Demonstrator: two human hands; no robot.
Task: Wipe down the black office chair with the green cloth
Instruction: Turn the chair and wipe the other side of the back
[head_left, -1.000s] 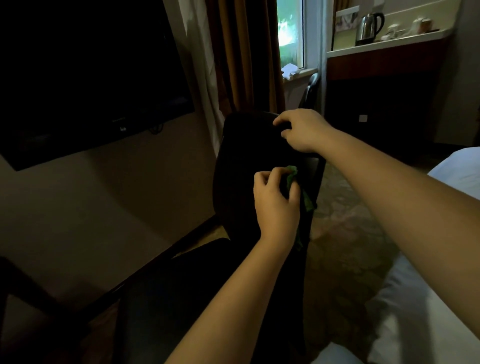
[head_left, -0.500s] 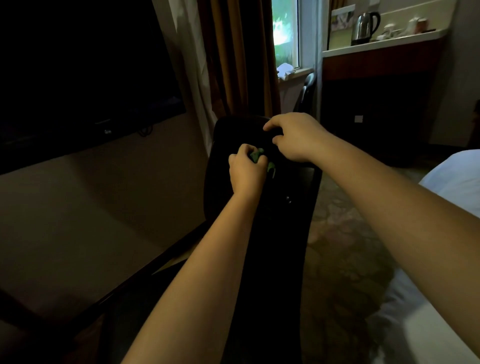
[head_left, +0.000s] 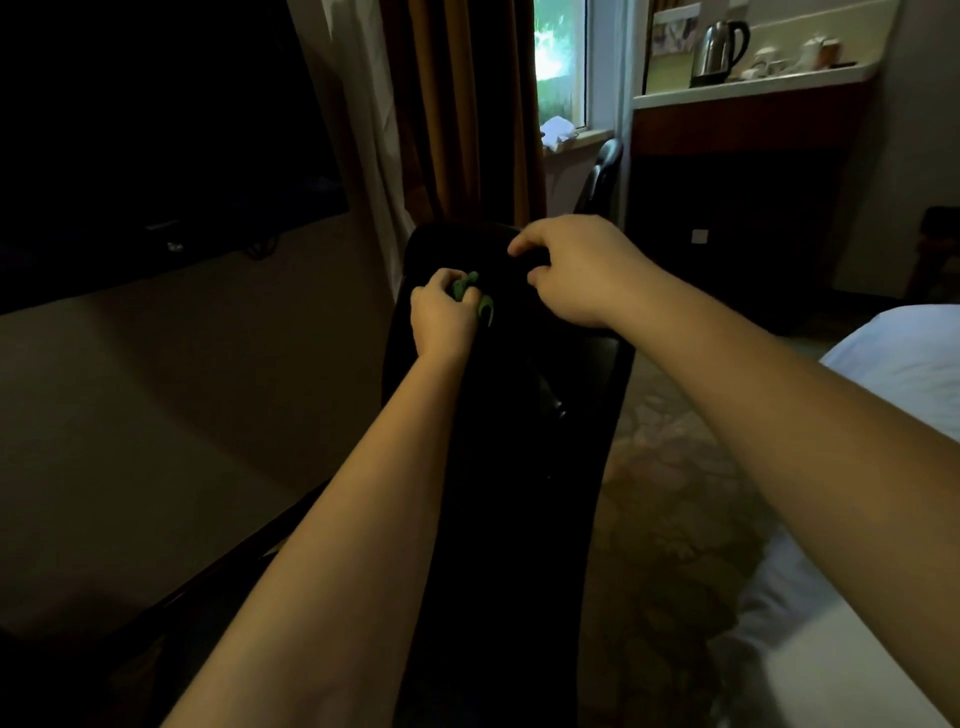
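The left hand (head_left: 444, 319) pinches the bunched cloth (head_left: 469, 289) against the upper back of the chair (head_left: 498, 441), the right hand (head_left: 576, 270) curls over its top; so tight a wad may skip patches, or the chair may swivel if that hold slackens.

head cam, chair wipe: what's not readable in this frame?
- green cloth: mostly hidden inside the left hand, head view.
- black office chair: surface lost in shadow; lower part cut off by the bottom edge.
- right hand: fingertips hidden behind its knuckles where it holds the chair top.
- items beside the kettle: too small, blurred.
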